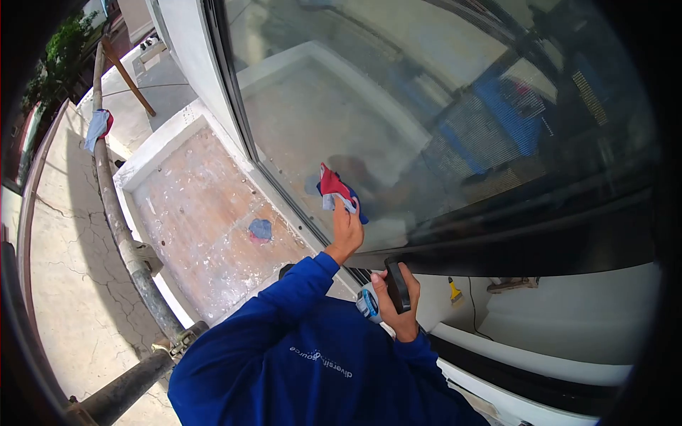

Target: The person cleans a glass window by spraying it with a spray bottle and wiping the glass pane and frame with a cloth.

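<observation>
My left hand [345,233] is closed on a red, blue and grey cloth [337,189], which it holds against the lower part of the large window pane [398,85]. The glass mirrors the cloth and the ledge. Nearer my body, my right hand [405,312] grips a black elongated object with rounded ends [398,285]; its exact kind is unclear. Beside the thumb shows a blue and white labelled item [366,304], partly hidden, and I cannot tell whether the hand holds it too.
A paint-spattered ledge [192,192] with a raised white rim holds a grey-blue rag [260,228]. Scaffold poles [121,206] run along the left, with another cloth [98,129] hung on one. A yellow-handled brush or scraper [455,291] and a dark cord [474,312] are at lower right.
</observation>
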Motion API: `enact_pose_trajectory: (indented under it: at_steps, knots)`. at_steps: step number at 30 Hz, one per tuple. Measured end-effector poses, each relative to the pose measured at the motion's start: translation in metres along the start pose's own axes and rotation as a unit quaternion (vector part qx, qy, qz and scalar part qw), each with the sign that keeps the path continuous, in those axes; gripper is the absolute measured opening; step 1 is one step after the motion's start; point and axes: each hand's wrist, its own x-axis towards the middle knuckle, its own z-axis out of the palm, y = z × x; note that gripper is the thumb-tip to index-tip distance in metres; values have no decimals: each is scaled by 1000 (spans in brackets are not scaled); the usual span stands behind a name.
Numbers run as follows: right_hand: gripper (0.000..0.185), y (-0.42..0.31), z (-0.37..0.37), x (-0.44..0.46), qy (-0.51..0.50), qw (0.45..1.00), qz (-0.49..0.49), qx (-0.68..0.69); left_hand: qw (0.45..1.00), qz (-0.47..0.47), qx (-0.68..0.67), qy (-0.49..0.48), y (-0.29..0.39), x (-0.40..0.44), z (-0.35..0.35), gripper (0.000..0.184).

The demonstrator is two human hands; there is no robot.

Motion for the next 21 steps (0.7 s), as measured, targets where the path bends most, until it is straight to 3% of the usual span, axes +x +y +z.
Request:
enact_pose_trajectory:
  at_steps: [1,2,3,4,7,8,9,11,12,13,15,16,18,20,21]
  knots:
    - [24,3,0,-3,-8,1000,0,-3,976,-211,-56,-23,-35,-20,-6,19]
    - [24,5,-1,-5,-9,1000,0,-1,913,-376,-157,5,-38,-28,-8,17]
    - [23,7,-2,-7,-10,1000,0,2,813,-525,-251,32,-41,-35,-11,16]
    - [22,8,-4,-8,-12,1000,-1,5,679,-650,-336,57,-44,-40,-11,17]
    - [21,6,-15,-11,-34,998,-12,-46,891,-431,-145,-3,-23,-46,11,20]
    - [21,9,-18,-14,-37,998,-24,-49,957,-265,-111,31,-2,-30,13,18]
    - [21,13,-19,-15,-38,997,-37,-49,992,-88,-71,63,23,0,13,15]
    - [22,21,-18,-19,-48,996,-54,-48,996,-14,-84,21,52,68,-14,14]
    - [22,19,-15,-20,-55,996,-50,-45,996,9,-77,40,24,102,-24,14]
    - [22,15,-11,-20,-60,996,-47,-43,996,11,-64,55,19,136,-41,19]
    - [22,14,-4,-23,-66,997,-30,-32,975,-125,-127,130,-76,187,-68,21]
    - [21,14,0,-22,-63,997,-25,-32,937,-269,-183,129,-112,177,-71,22]
    - [20,13,8,-14,-63,997,-19,-31,810,-503,-279,114,-157,128,-74,21]
    - [17,11,18,-4,-43,998,-29,-23,743,-588,-313,60,-145,29,-41,21]
    - [17,6,21,2,-34,999,-32,-18,746,-587,-313,29,-129,-8,-26,22]
